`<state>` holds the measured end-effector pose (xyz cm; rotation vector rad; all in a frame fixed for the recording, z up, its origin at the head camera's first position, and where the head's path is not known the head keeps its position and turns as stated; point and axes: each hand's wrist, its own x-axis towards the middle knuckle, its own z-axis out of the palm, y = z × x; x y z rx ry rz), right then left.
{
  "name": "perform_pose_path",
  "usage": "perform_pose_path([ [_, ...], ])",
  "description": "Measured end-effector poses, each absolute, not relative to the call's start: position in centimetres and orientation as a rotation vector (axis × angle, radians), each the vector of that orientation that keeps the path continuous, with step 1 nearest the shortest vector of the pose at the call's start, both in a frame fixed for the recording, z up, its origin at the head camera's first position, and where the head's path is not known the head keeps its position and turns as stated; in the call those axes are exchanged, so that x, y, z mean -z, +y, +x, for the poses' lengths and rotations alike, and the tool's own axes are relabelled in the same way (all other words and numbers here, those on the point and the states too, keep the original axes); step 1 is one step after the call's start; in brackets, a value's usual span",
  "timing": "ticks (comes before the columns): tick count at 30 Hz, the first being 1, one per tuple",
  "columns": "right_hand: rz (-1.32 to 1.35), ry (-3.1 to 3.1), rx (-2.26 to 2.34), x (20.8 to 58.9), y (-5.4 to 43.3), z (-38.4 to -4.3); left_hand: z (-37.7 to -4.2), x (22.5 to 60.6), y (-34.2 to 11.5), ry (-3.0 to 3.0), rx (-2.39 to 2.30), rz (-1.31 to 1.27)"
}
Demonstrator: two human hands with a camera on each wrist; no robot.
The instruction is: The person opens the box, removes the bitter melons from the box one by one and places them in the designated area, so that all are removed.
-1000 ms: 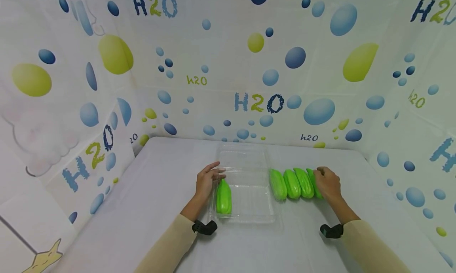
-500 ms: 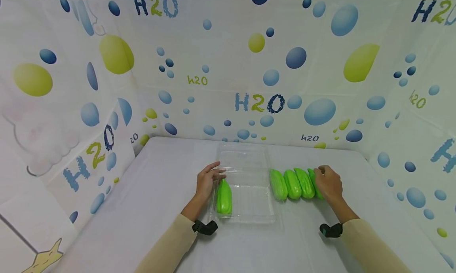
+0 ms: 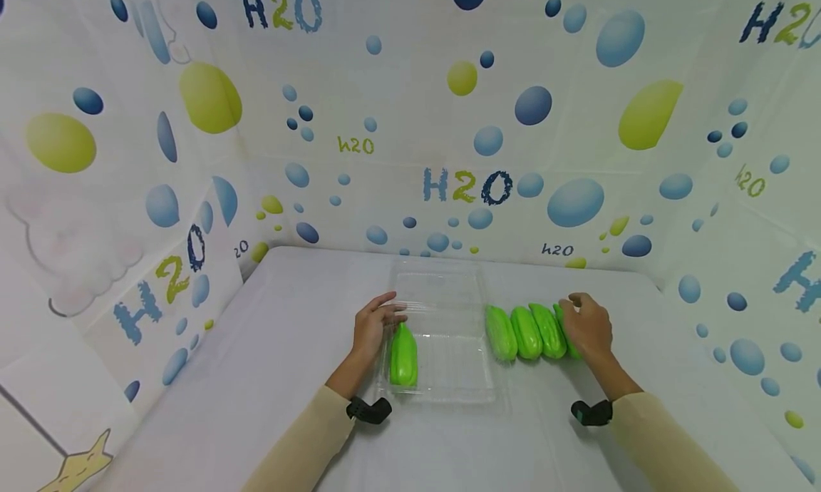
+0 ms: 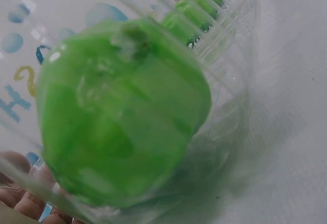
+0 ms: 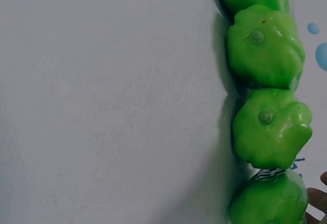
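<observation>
My left hand (image 3: 370, 329) rests at the left edge of a clear plastic container (image 3: 490, 388), fingers reaching over its rim. Inside, along the left wall, lies a long, ridged green vegetable (image 3: 403, 360), its narrow end beneath my fingertips. Through the clear wall, the left wrist view shows the vegetable's broad end (image 4: 122, 116) large and close. To the right of the container, several similar green vegetables (image 3: 527, 333) lie side by side. My right hand (image 3: 587, 326) is over the far end of the rightmost one (image 3: 570, 346), covering part of it, with fingertips (image 5: 317, 198) right beside it.
A hinged clear lid (image 3: 436, 282) lies folded back behind the container. White cloth (image 3: 308, 321) covers the table. Walls printed with bubbles and letters (image 3: 465, 185) stand behind and at both sides. A black wrist device (image 3: 368, 410) sits on each forearm.
My right hand shifts slightly at the rightmost vegetable, its fingers parting a little and showing more of it. The left hand, the container and the vegetables stay where they were.
</observation>
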<state>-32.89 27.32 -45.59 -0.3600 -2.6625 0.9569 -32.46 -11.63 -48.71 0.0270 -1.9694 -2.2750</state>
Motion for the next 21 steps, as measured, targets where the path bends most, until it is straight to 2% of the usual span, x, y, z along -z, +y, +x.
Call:
perform_pose_path([
  [21, -0.071, -2.494, -0.982, 44.8, 23.2, -32.9, -32.2, 48.6, -11.6, -1.982, 2.256, 0.006],
])
